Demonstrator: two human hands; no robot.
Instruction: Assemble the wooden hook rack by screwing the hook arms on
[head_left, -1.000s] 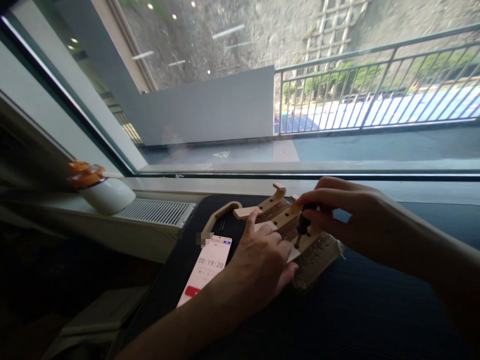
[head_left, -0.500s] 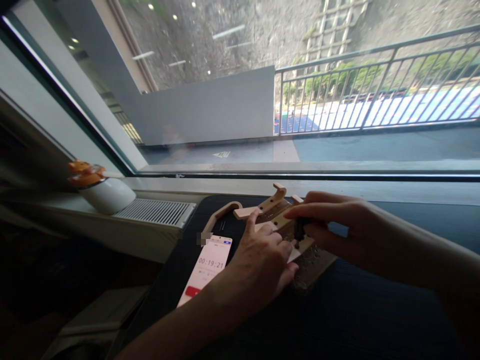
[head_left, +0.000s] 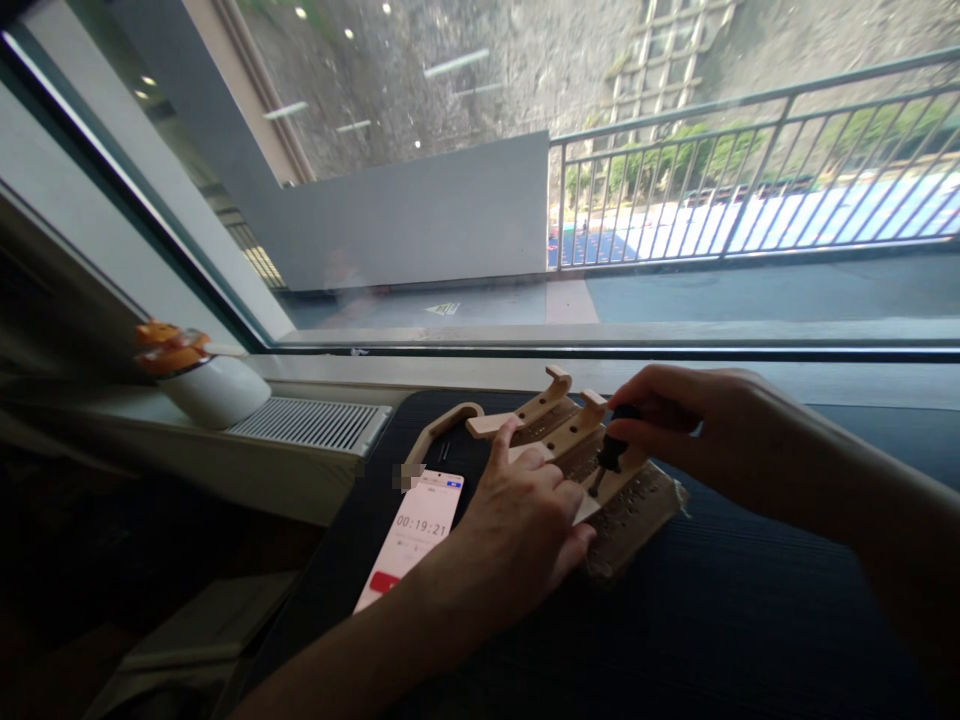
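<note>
A short screwdriver [head_left: 613, 448] with a black handle is pinched in the fingers of my right hand [head_left: 679, 410]. It stands tilted, its tip on a screw or hole in the nearest wooden hook piece [head_left: 619, 487]. My left hand [head_left: 529, 510] lies with fingers spread over the left ends of the hook pieces, pressing them on a rough brown board [head_left: 641, 525]. Beyond it lie a middle hook piece [head_left: 574, 430] and a far hook piece [head_left: 544, 402], both with dark holes and upturned ends. My left hand hides part of the board.
To the left of my hand a phone [head_left: 420, 520] shows a running timer. Behind it lies a loose bent wooden piece [head_left: 442, 425] on the dark table [head_left: 750, 600]. A white pot [head_left: 217, 390] with an orange figure stands on the sill, beside a vent grille [head_left: 307, 425] and the window.
My right hand has lifted slightly and shifted right, its grip changed on the screwdriver, which now leans further right. More of the board shows. My left hand has stayed in place.
</note>
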